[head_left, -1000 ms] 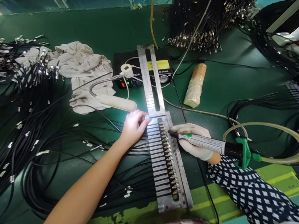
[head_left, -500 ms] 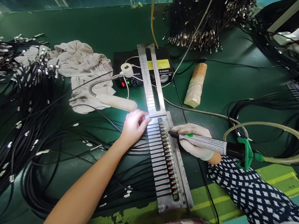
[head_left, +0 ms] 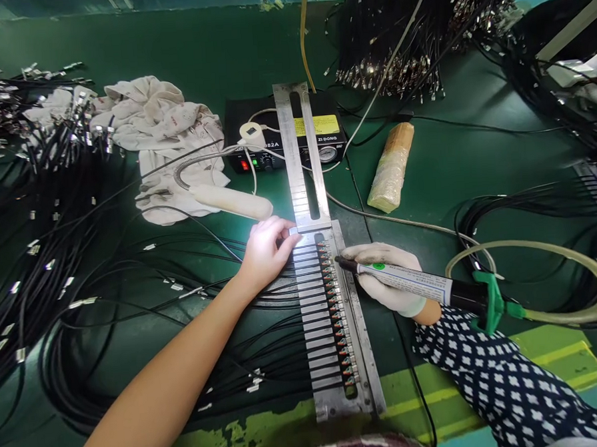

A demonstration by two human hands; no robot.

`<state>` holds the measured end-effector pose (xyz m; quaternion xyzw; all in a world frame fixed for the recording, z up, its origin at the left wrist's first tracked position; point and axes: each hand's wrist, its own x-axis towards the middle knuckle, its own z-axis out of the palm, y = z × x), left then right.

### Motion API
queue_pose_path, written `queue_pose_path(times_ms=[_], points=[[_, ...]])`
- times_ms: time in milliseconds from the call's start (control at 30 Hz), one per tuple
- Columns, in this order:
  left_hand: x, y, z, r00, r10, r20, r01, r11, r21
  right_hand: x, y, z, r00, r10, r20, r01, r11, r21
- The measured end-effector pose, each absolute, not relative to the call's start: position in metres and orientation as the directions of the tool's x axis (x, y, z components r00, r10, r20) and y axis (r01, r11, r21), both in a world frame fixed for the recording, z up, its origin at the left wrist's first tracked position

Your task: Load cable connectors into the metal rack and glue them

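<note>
A slotted metal jig [head_left: 325,403] lies lengthwise in front of me, with a row of black cables [head_left: 272,295] set in its grooves. Their small metal connector ends [head_left: 339,315] line up along the slot, with bits of orange showing. My bare left hand [head_left: 268,252] is closed at the jig's upper left edge, its thumb resting on the metal. In a white glove, my right hand [head_left: 389,279] grips a labelled dispensing syringe [head_left: 406,281] held nearly level. The black tip points left, close above the upper connectors. A green cap and a clear hose join the syringe's rear.
Behind the jig, a second slotted metal plate [head_left: 288,137] leans on a black dispenser box [head_left: 238,120]. A white lamp [head_left: 232,201] shines near my left hand. Cloths [head_left: 173,116], a wrapped block [head_left: 392,168] and cable bundles [head_left: 62,202] lie around.
The whole view has shifted up very slightly. Both hands and the syringe keep nearly the same place over the jig.
</note>
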<state>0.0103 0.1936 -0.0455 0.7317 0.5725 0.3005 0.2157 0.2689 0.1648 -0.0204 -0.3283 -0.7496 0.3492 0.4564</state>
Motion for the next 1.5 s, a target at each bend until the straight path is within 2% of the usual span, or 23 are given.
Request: queue_pose_path(times_ms=[233,667,1500], points=[[0.010,0.194,-0.045,0.162,0.972,0.172,0.722,-0.236,0.651,0.269,0.166,-0.023,-0.374,0.814,0.445,0.190,0.537,-0.822],[0.009,0.194,-0.048,0.169,0.967,0.191,0.708,-0.254,0.659,0.270,0.152,-0.015,-0.372,0.774,0.512,0.152,0.596,-0.789],[0.010,0.194,-0.046,0.165,0.967,0.194,0.715,-0.252,0.652,0.269,0.156,-0.015,-0.388,0.791,0.473,0.146,0.559,-0.816]])
